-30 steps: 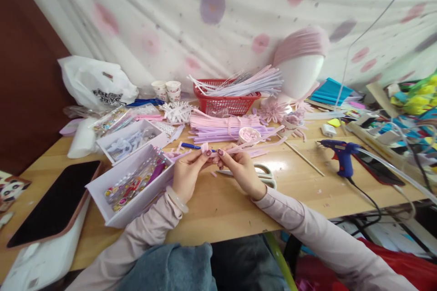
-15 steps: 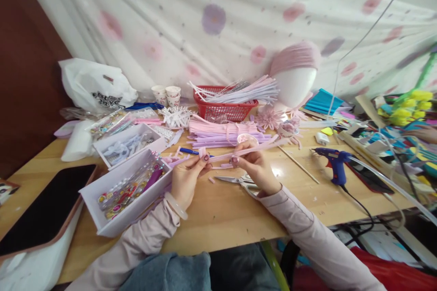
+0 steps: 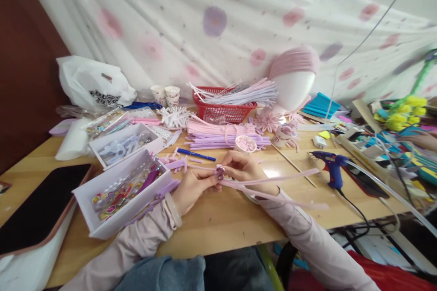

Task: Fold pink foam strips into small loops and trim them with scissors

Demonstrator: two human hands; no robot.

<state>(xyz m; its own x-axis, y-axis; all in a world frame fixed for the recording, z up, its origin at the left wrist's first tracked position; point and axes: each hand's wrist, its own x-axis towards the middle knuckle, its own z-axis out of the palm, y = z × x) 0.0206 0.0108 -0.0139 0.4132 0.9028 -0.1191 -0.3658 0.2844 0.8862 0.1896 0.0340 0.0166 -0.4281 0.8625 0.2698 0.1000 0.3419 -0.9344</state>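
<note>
My left hand and my right hand meet over the wooden table, both pinching a pink pipe cleaner at a small rolled knot between the fingertips. Its two long ends trail off to the right, above the table. A white bangle sits on my left wrist. Behind my hands lie a blue pen, a small cup of pink bits and a flat bundle of pink and purple pipe cleaners. Scissors lie mostly hidden under my right hand.
White trays of stickers and trinkets stand at left, beside a black tablet. A red basket of pipe cleaners and a foam head stand at the back. A blue glue gun with its cable lies at right.
My hands have come closer together and lower. The pipe cleaner, held straight between them before, is now bent at the pinch, and both ends swing out to the right.
</note>
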